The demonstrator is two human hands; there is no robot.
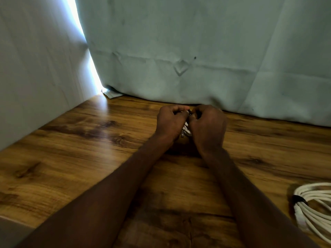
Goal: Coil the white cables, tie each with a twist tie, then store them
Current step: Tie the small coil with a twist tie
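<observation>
Both hands meet over the far middle of the wooden table (75, 147). My left hand (170, 122) and my right hand (208, 126) have curled fingers closed round a small bundle of white cable (186, 130), of which only a sliver shows between the palms. Whether a twist tie is in the fingers is hidden. A second white cable coil (315, 210) lies at the right edge of the table, bound by a dark tie (299, 199).
A pale green curtain (197, 59) hangs right behind the hands and brushes the table's back edge. A white wall (35, 68) borders the table on the left, with a bright gap of light beside the curtain.
</observation>
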